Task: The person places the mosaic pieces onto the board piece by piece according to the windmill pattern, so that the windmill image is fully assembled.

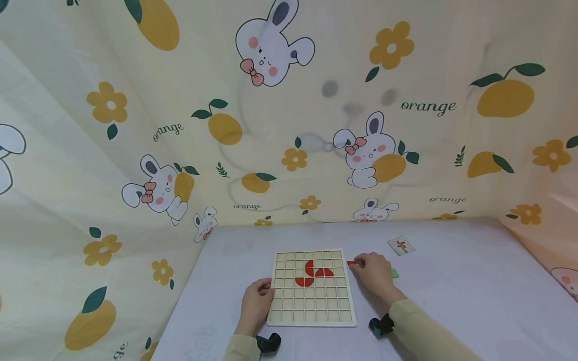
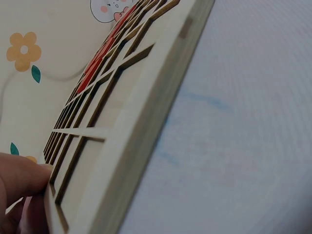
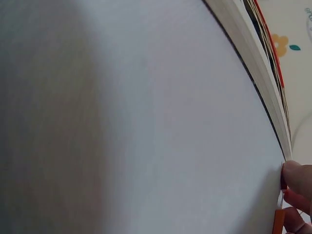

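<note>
A square pale wooden grid board (image 1: pixel 311 301) lies on the table. Several red quarter-round pieces (image 1: pixel 309 268) sit in its cells, grouped like pinwheel blades around the upper middle. At the board's left edge my left hand (image 1: pixel 256 303) holds the rim; its thumb and fingers show there in the left wrist view. Just off the upper right edge, my right hand (image 1: pixel 374 273) pinches a red piece (image 1: pixel 350 262) between thumb and fingertips. The right wrist view shows an orange piece (image 3: pixel 278 222) close below those fingers. A green piece (image 1: pixel 395 273) peeks out beside the right hand, partly hidden.
Farther back on the right lies a small pattern card (image 1: pixel 401 245) with a red design on a grid. A white cloth covers the table (image 1: pixel 474 291). Behind and along the sides hangs a printed curtain (image 1: pixel 280 115) with rabbits and oranges.
</note>
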Available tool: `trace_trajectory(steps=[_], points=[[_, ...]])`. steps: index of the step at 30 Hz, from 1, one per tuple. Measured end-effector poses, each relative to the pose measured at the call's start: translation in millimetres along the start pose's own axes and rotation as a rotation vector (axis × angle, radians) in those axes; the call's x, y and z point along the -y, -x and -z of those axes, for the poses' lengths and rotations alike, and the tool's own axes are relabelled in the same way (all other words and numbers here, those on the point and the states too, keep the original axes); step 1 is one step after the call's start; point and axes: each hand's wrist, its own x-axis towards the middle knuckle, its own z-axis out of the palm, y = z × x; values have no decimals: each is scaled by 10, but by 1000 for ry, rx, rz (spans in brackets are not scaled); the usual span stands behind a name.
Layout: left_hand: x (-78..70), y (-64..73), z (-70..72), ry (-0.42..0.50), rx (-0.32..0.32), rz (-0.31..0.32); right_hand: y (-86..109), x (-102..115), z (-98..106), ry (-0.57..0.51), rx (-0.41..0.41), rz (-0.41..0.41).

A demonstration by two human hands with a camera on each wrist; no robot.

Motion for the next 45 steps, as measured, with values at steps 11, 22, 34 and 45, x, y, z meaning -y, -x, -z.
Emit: trace_trajectory(steps=[11, 22, 34, 45], points=[[-17, -2, 5, 5, -2, -4, 24, 117, 46, -20, 6, 3], [-30, 19, 12, 9, 4, 6, 28, 148, 27, -10, -2, 52], [-45, 17, 5, 5, -6, 4, -1, 133, 23, 14, 16, -3], [-38, 32, 9, -2, 0, 15, 14, 132, -9, 5, -17, -11]])
